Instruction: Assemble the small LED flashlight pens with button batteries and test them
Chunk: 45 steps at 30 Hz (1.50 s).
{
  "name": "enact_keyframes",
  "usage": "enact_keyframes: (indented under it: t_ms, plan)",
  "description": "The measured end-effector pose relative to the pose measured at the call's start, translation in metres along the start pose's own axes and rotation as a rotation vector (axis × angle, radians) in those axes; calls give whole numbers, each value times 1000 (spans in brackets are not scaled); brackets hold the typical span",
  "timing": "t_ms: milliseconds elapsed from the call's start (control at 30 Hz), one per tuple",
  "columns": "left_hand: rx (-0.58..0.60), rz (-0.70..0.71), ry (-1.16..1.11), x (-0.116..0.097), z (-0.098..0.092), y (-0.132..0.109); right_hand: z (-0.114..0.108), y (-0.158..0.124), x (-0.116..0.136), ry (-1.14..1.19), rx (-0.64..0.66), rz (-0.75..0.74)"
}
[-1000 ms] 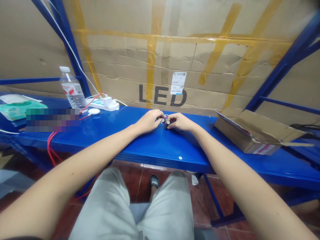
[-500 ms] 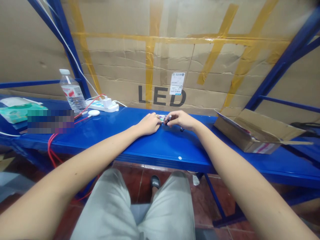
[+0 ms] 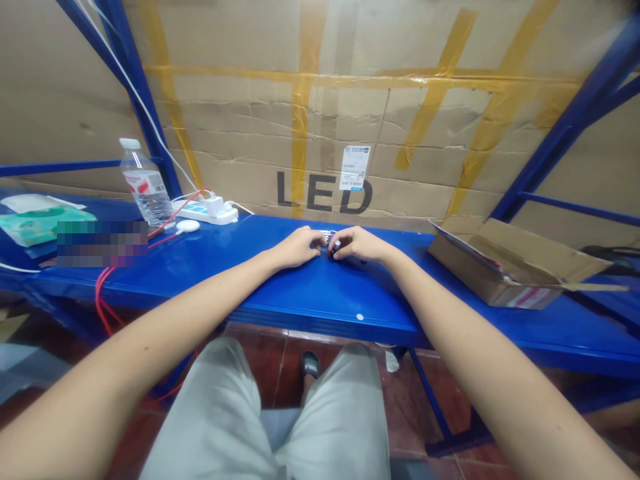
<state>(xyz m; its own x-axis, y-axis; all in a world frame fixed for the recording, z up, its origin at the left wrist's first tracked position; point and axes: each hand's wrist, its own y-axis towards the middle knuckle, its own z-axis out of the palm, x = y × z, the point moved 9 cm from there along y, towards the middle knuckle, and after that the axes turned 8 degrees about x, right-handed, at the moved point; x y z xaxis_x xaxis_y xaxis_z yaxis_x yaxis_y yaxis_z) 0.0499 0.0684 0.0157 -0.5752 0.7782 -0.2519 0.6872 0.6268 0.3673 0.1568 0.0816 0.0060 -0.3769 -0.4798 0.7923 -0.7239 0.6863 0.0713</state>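
Note:
On the blue table [image 3: 300, 297], both hands rest close together near the back edge. My right hand [image 3: 356, 244] has its thumb and fingers pinched round a small dark object with a pale end [image 3: 336, 247]. My left hand [image 3: 299, 247] lies just to the left, its fingers curled down at a small striped, light-coloured item [image 3: 327, 236]. That item shows only in part between the two hands. Whether the left fingers grip it cannot be made out.
A water bottle [image 3: 145, 187], a white power strip [image 3: 205, 211], a round white charger [image 3: 188, 227], red cables and a green tissue pack [image 3: 30, 223] are at the left. An open cardboard box [image 3: 510, 267] stands at the right. A large taped carton [image 3: 240, 133] rises behind.
My right hand has lowered slightly with the small dark object. The fingers of my left hand have drawn back a little from the striped item, with the thumb raised.

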Motion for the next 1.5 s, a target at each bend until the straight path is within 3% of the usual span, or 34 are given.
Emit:
enact_keyframes:
  t_ms: [100,233,300,467,800,1067,1300,1400,1500]
  plan:
    - [-45,30,-85,-6,-6,0,-1,0,-2,-6,-9,4]
    - [-241,118,-142,-24,-29,-6,-1,-1,-4,11,-27,21]
    - [-282,177,-135,-35,-34,-10,0,0,-3,17,-23,8]
    - [-277,270,-131,-51,-34,-12,3,4,2,-14,-26,-21]
    - [-240,243,-197,-47,-33,-10,7,3,5,51,-43,3]
    - [-283,90,-119,-30,-35,-8,8,3,6,116,-58,18]
    - [-282,-22,-222,-10,-30,-5,12,6,1,220,-68,20]
    - [-331,-101,-356,8,-37,-6,3,7,-4,252,-143,5]
    - [-461,-128,-500,30,-51,-11,-11,5,-5,149,-273,-18]
